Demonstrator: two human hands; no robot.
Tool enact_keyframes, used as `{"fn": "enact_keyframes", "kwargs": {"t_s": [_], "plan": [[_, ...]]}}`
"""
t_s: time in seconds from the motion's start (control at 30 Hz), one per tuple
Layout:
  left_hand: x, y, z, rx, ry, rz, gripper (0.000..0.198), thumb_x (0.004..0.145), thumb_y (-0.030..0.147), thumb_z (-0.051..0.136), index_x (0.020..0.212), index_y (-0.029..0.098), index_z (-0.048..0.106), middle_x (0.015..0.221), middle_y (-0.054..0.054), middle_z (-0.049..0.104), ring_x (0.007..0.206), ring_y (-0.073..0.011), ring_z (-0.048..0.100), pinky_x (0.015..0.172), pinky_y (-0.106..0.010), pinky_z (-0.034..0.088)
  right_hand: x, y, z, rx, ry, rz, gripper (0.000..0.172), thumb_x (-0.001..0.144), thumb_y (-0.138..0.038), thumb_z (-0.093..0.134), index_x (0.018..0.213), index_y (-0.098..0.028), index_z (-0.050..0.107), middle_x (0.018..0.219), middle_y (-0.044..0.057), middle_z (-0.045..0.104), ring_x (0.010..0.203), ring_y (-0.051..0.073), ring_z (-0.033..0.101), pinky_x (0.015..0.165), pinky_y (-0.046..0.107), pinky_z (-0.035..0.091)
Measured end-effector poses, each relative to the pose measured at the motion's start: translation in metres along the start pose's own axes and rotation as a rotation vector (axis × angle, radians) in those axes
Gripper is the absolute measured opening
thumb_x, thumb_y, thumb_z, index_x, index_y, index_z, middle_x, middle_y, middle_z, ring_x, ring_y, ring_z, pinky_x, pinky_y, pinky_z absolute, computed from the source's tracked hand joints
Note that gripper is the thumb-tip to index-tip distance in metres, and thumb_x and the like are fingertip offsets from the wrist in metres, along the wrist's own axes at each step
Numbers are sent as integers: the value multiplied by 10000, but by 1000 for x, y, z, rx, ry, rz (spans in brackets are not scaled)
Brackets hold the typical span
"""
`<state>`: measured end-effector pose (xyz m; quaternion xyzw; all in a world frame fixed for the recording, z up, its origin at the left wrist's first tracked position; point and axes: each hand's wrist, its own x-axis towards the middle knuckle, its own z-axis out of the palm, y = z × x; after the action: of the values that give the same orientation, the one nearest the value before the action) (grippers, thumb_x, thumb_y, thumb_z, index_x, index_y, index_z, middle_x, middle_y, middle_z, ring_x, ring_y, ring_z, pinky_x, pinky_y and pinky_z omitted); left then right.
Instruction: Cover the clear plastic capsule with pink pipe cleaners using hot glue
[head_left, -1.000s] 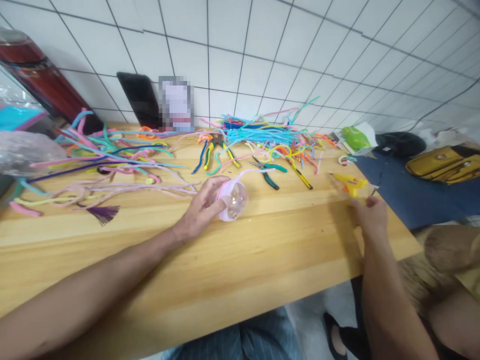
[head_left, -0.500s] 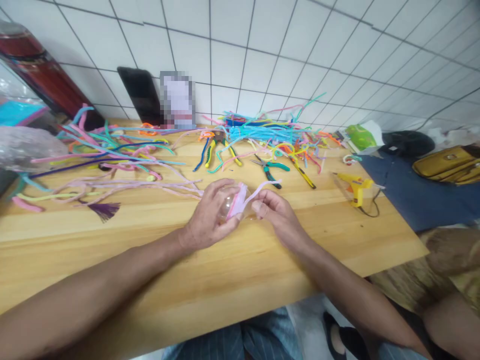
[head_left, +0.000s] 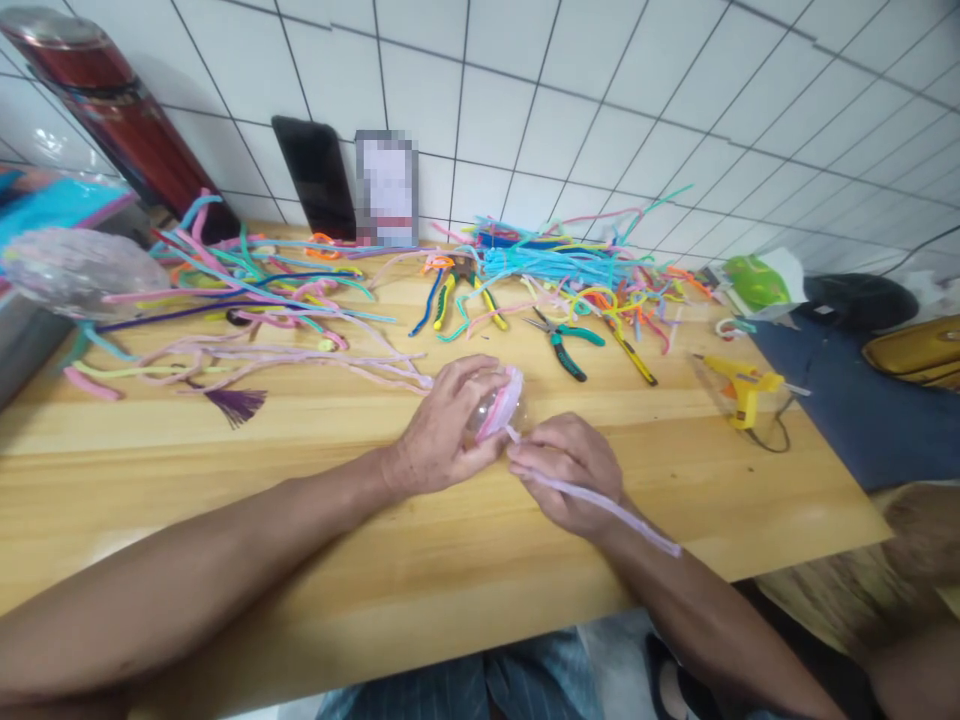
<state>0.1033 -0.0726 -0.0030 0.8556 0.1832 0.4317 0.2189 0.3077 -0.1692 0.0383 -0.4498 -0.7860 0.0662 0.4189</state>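
Lilac strand (head_left: pixel 609 503) (its free end) now crosses right hand (head_left: pixel 576 456).

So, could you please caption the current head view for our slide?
Left hand holds a clear round plastic ball; right hand grips a fuzzy lilac pipe cleaner trailing from it.

A wooden table (head_left: pixel 375 590) stands against a white, dark-jointed tiled wall (head_left: pixel 600 60), over a pale floor (head_left: pixel 611 660).

Glossy plastic ball (head_left: pixel 489 408), fuzzy pipe cleaner (head_left: pixel 611 506), smooth wooden tabletop (head_left: pixel 337 570), shiny metallic flask (head_left: pixel 135 125)
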Motion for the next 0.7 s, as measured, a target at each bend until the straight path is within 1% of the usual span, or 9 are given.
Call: {"fn": "enact_keyframes", "kwargs": {"t_s": [0.07,0.13,0.23,0.3,0.37,0.53,0.7], "plan": [[-1,0,0,0,-6,2,616,1011,317,652,1576,275,412,1518,-186,519,1458,-358,531,1193,-583,500,-3,1,-3,-17,-14,-69,217,912,-225,810,1028,-400,866,933,18,841,792,210,732,750,374,573],[-1,-1,0,-4,-4,8,612,1012,315,656,1574,266,418,1521,-192,519,1460,-358,526,1194,-580,498,-3,0,-6,-29,-25,-96,251,914,-196,816,1051,-400,864,940,18,844,814,210,755,765,372,585],[-1,-1,0,-7,4,19,616,1006,302,668,1571,250,426,1506,-195,535,1453,-355,526,1191,-574,501,2,-6,-10,-119,-16,-192,226,943,-175,800,1043,-371,849,963,7,855,844,194,780,765,339,602],[-1,-1,0,-6,8,24,621,1000,292,674,1569,244,430,1496,-193,542,1446,-353,530,1188,-575,503,5,-11,-12,-191,16,-285,204,974,-155,766,1067,-326,827,980,5,860,869,179,793,772,309,609],[-1,-1,0,1,11,24,619,996,281,675,1566,246,435,1499,-190,535,1442,-352,536,1185,-578,506,6,-14,-15,-238,29,-333,192,997,-139,732,1094,-289,802,988,8,861,889,170,801,778,289,615],[-1,0,-1,7,10,23,623,994,275,679,1565,253,433,1513,-193,519,1444,-357,534,1179,-590,509,-1,-13,-22,-309,14,-355,155,1016,-126,710,1101,-241,770,1000,26,864,923,169,816,787,287,636],[-1,0,-1,14,-4,22,628,995,270,690,1568,255,433,1507,-193,528,1453,-353,529,1186,-585,505,-14,-9,-29,-297,15,-317,211,999,-105,713,1156,-240,755,1026,59,865,901,188,824,768,311,664]]}}
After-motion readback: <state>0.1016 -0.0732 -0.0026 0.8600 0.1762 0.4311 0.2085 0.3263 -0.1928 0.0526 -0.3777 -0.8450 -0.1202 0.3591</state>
